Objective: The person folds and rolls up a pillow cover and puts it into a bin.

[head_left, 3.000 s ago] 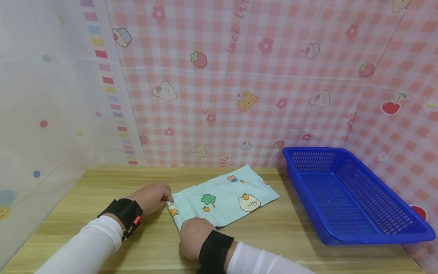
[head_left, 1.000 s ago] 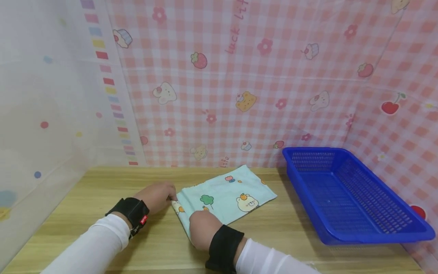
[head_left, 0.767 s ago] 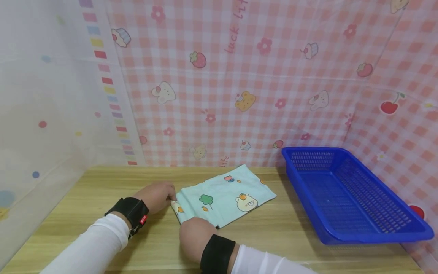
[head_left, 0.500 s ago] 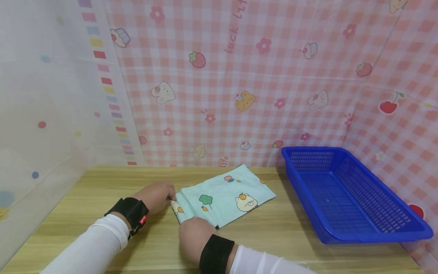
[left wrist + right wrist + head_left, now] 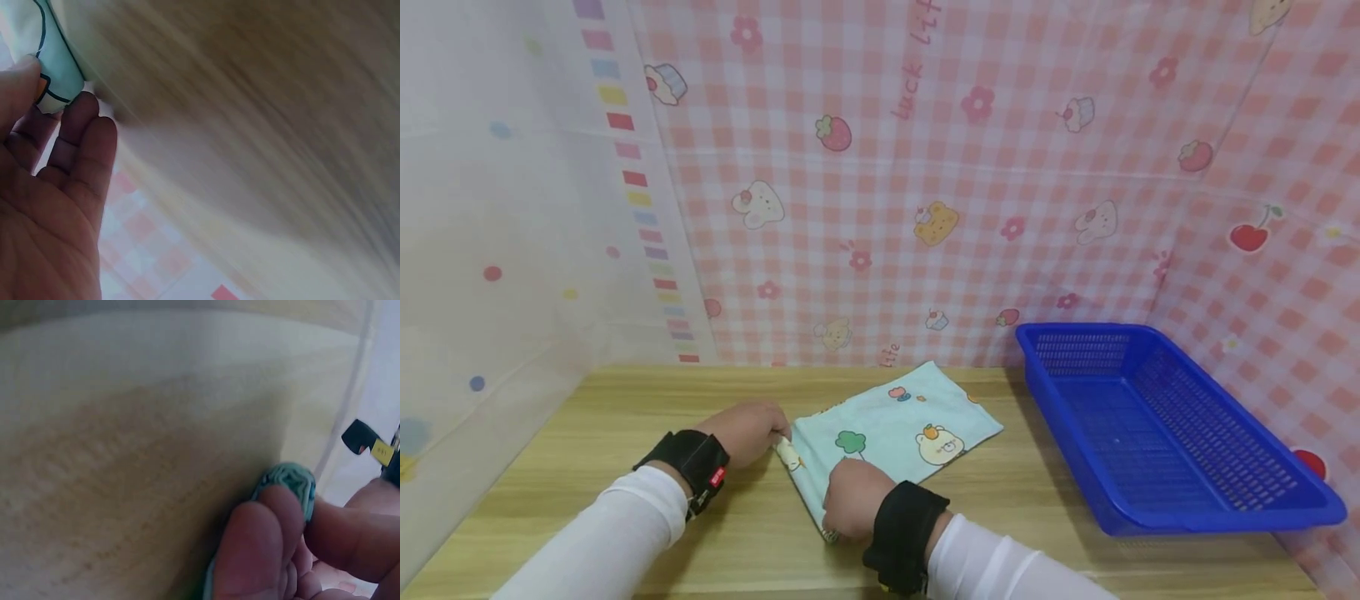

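A mint-green cloth (image 5: 898, 417), printed with a bear, a tree and oranges, lies slantwise on the wooden table. Its left edge is rolled into a narrow roll. My left hand (image 5: 747, 433) pinches the far end of that roll; the left wrist view has the thumb on top of the cloth (image 5: 64, 57) and fingertips beneath. At the near end, my right hand (image 5: 857, 498) grips the roll between thumb and fingers. From the right wrist, the roll's spiral end (image 5: 292, 477) shows layered between the fingertips. The right part of the cloth is flat.
A blue plastic basket (image 5: 1071, 450) with mesh walls stands on the right side of the table (image 5: 1000, 533). Behind rises a pink checked curtain (image 5: 880, 183), with a whitish sheet (image 5: 505, 250) along the left.
Both hands have shifted slightly right with the rolled edge since three seconds ago. In the last half second the right hand moved right and a little farther away, uncovering the roll's near end.
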### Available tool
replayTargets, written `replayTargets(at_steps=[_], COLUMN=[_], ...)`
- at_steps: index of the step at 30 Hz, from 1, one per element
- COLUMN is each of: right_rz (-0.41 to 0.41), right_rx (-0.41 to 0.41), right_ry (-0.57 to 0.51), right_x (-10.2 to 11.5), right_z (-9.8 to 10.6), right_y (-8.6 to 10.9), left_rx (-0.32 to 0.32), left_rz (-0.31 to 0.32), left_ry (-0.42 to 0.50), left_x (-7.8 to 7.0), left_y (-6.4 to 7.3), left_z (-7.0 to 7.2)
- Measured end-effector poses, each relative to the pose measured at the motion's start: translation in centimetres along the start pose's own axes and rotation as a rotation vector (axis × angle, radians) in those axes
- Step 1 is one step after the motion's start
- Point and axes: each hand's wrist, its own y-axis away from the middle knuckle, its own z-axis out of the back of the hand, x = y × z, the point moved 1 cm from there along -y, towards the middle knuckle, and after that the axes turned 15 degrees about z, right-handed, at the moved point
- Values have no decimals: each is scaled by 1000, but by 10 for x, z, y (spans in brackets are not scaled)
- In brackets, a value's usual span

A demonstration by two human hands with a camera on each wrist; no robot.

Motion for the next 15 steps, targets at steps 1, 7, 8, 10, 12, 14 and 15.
replayTargets(at_steps=[1, 7, 8, 10, 12, 14, 15], right_rz=[-20, -74, -76, -77, -75, -60, -46], right_rx=[4, 26, 34, 47, 54, 51, 41], right_ry=[-48, -184, -173, -132, -66, 8, 38], right_x=[-1, -4, -4, -4, -5, -4, -4], right_z=[1, 3, 3, 4, 4, 4, 3], right_y=[0, 1, 0, 0, -1, -2, -2], left_rx=[12, 56, 52, 35, 2, -42, -65], left_rz=[22, 119, 128, 147, 154, 155, 141], left_ry=[11, 61, 62, 68, 58, 44, 35], left_x=[0, -6, -8, -11, -14, -16, -16], left_y=[-2, -8, -9, -8, -7, -5, -4], left_z=[-1, -2, -2, -1, 1, 1, 1])
